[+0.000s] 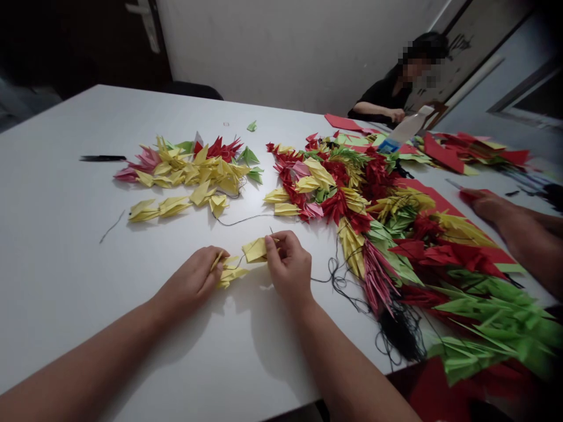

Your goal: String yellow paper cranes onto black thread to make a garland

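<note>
- Pinching a yellow folded piece [254, 251] between thumb and fingers, the right hand [290, 264] is left of the mixed-colour heap [396, 234], toward its near side; the piece juts from the pinch on the side away from the heap.
- Farther left of the heap, the left hand [193, 278] is closed on a small yellow bunch [231, 276], whose points stick out of the fingers toward the heap.
- Left of the heap, a dark thread [241, 259] spans the gap between bunch and piece, which are near each other but apart.
- A thin dark tip [271, 230] rises by the right thumb, on the heap's left; too small to identify.
- Against the heap's near left side lies a black thread tangle [341, 281], near the right wrist, so room there is tight.
- Left of the heap, beyond the hands, lie a long row of folded papers [197, 170] and a shorter yellow row [171, 206].
- White tabletop [65, 246] spreads widely left of the heap, with a strip between the hands and the shorter row.
- The table's near edge passes under the right forearm [343, 351], and the heap's near end reaches it.
- Right of the heap is another person's hand [488, 205]; behind it, a bottle [407, 130].
</note>
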The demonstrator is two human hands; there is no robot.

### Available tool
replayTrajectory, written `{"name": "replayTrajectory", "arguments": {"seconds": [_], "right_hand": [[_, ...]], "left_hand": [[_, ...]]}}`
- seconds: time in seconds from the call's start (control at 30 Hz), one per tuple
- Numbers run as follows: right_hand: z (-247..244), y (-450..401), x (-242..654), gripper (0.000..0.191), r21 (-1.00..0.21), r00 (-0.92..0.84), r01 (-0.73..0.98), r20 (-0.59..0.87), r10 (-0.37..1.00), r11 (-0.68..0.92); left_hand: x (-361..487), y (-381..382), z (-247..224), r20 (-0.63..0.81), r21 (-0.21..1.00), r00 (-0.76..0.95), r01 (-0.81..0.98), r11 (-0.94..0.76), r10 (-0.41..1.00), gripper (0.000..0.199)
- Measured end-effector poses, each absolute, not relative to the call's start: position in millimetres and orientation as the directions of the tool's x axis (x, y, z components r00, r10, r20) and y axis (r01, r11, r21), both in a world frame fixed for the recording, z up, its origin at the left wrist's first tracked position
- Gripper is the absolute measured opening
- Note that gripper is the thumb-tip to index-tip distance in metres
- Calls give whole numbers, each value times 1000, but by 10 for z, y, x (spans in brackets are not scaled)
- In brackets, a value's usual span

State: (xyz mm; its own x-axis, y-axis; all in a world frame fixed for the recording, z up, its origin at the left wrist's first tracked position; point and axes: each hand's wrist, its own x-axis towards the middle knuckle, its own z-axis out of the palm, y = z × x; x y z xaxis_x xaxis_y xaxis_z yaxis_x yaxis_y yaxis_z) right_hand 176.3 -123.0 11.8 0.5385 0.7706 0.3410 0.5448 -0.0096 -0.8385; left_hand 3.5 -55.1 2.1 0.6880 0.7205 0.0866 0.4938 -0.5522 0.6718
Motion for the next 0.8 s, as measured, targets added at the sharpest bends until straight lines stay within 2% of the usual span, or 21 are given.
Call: {"name": "replayTrajectory", "arguments": {"seconds": [0.17,0.37,0.5,0.63,0.73,0.8], "right_hand": [[88,-1230,1701,20,-756,471,655,415,778,7],[38,-1217,1613,24,-556,339,831,525,781,13],[37,-1212,1569,25,-478,253,878,508,823,25],[39,-1233,1523,22,-518,177,850,445,878,92],[73,-1273,1568,21,-633,135,754,414,900,177],[118,-1304,1676,21,-732,192,653,407,893,193]], "left_hand": [[77,-583,31,67,633,689,530,-564,722,29],[92,-594,-26,136,635,705,477,-608,696,31],[104,-595,-27,124,624,710,488,-610,694,30],[114,-593,-11,152,601,736,461,-653,659,30],[109,-588,-13,175,564,781,419,-711,599,27],[98,-585,-13,167,549,780,435,-714,603,28]]}}
